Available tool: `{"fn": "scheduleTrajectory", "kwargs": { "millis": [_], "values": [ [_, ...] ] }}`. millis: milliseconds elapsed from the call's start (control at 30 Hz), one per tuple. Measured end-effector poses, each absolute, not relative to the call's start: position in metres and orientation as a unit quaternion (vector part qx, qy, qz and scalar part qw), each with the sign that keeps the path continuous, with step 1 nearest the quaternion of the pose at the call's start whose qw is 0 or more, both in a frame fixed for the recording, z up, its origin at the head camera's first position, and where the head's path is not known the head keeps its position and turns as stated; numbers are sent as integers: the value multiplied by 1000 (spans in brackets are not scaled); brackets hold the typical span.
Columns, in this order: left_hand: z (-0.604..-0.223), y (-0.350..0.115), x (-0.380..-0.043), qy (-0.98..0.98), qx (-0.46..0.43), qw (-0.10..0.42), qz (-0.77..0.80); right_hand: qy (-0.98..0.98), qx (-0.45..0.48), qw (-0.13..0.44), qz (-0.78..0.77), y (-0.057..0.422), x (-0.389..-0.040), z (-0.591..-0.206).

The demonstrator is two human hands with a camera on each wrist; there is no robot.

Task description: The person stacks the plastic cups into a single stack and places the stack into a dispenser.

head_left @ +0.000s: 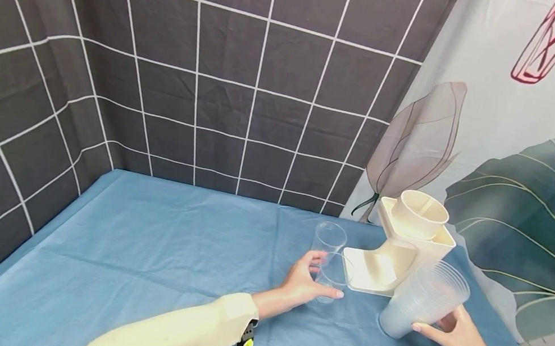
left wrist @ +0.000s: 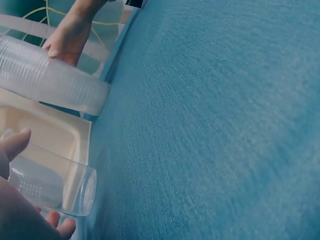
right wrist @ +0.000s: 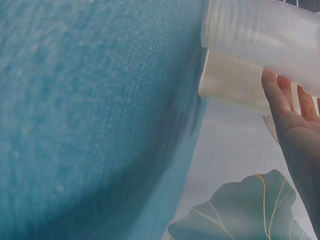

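My left hand [head_left: 303, 284] is around a clear plastic cup [head_left: 335, 274], its thumb on the near side and its fingers on the far side. In the left wrist view this cup [left wrist: 52, 182] stands upright on the cloth, between thumb and fingers. Just behind it is a second clear cup [head_left: 329, 236]. With thumb and fingers, my right hand [head_left: 454, 336] holds a tilted stack of nested clear cups [head_left: 422, 301], whose lower end is close to the cloth. In the right wrist view the fingertips touch the stack's side [right wrist: 260, 35].
A cream-coloured stand [head_left: 391, 254] with a round ring on top and a flat base stands between the cups and the stack. Blue cloth [head_left: 171, 252] covers the table. Dark gridded fabric [head_left: 224, 98] hangs behind, and a leaf-patterned curtain [head_left: 537, 197] hangs at the right.
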State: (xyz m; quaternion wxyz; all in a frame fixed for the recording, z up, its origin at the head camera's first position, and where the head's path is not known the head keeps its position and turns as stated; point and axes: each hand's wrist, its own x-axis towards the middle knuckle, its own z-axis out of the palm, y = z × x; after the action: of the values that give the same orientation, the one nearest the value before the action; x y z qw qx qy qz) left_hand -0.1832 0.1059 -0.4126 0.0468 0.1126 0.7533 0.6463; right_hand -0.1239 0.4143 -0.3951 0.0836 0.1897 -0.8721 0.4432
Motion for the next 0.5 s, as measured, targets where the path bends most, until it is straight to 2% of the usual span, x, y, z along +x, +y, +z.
{"fn": "scheduleTrajectory", "kwargs": {
  "millis": [500],
  "values": [
    [-414, 108, -184, 739, 118, 40, 662, -874, 187, 83, 440, 414, -123, -395]
  ]
}}
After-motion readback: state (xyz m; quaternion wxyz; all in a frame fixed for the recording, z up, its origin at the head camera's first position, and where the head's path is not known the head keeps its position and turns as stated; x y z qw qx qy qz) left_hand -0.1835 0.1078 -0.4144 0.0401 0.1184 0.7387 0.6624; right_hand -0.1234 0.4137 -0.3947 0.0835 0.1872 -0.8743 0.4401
